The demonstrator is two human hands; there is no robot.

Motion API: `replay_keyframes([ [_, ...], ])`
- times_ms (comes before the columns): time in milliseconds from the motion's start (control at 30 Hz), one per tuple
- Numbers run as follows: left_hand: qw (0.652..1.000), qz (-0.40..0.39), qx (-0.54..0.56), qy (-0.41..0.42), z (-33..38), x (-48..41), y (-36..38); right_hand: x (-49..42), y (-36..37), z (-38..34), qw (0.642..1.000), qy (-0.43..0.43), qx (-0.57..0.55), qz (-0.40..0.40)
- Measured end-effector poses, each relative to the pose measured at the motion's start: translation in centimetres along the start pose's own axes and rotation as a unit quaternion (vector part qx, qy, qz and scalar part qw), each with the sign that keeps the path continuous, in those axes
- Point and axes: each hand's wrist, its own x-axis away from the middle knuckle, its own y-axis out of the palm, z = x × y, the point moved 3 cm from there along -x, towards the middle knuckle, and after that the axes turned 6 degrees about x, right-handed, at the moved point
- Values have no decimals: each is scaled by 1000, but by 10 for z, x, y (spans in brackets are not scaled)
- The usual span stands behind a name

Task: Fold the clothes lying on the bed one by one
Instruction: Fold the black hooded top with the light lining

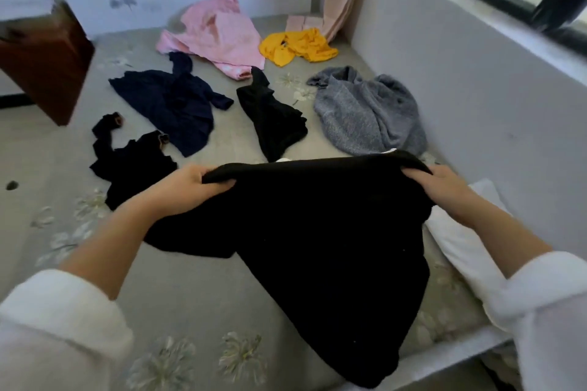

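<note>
Bed (197,295) bounded by a grey wall (476,98) at 3 o'clock and its near edge at 5 o'clock; open sheet lies at 7 to 9 o'clock; left hand (190,187) and right hand (441,184) each grip a top corner of the black garment (317,247), holding its upper edge taut from 9 to 3 o'clock; long axis runs toward 6 o'clock, hem draped at the bed edge; other clothes lie from 10 to 1 o'clock: navy top (171,105), pink garment (219,35), yellow garment (298,46), grey sweater (365,114).
</note>
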Motion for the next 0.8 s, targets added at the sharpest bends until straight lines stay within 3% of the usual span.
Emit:
replay_keyframes([
  [100,996,-56,39,-49,17,21,-31,15,-22,-35,994,-26,44,-97],
  [167,989,-109,47,-90,22,33,-51,25,-36,-55,974,-46,78,-208],
  [233,976,-158,19,-146,24,44,-69,28,-45,-71,947,-47,135,-288],
  [267,971,-161,-21,-174,25,47,-77,26,-46,-77,935,-48,198,-291],
  [333,964,-107,-120,-210,24,45,-89,12,-39,-85,912,-69,331,-233],
  [433,948,95,-239,-185,24,26,-101,-16,-19,-103,857,-122,499,-42],
  [533,858,266,-396,-189,27,23,-107,-31,-7,-125,795,-176,565,134],
  [600,805,308,-449,-235,28,28,-117,-42,-12,-141,779,-134,580,196],
  [633,813,311,-428,-243,29,30,-124,-46,-16,-149,800,-107,554,205],
  [667,845,316,-362,-236,30,30,-131,-51,-20,-157,839,-81,499,199],
  [733,910,341,-97,-214,38,31,-140,-61,-22,-171,947,-20,296,123],
  [767,915,353,53,-188,43,30,-140,-64,-18,-177,984,20,163,68],
  [800,903,364,177,-140,49,28,-140,-65,-15,-183,998,45,39,32],
])
